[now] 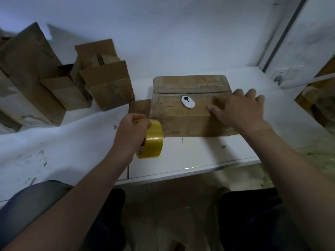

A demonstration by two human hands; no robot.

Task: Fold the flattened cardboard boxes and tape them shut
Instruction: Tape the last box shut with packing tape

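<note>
The yellow tape roll (151, 139) is gripped in the left hand (131, 131) at the near left corner of the folded cardboard box (188, 105) on the white table (72, 142). The right hand (239, 109) is laid open and flat on the top flaps. The box is judged light, stiff-walled but springy at the flaps, best pinned beside the seam.

Bare forearms, dark trousers (253, 223)

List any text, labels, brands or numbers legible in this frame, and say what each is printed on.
None can be read.
Cardboard box front face: a short dark print near the bottom edge, too blurred to read.
Flap at the box's left: faint dark print, too blurred.
White cutter on the box: a black keyhole-shaped mark, no letters.
Yellow tape roll: no print visible.
</note>
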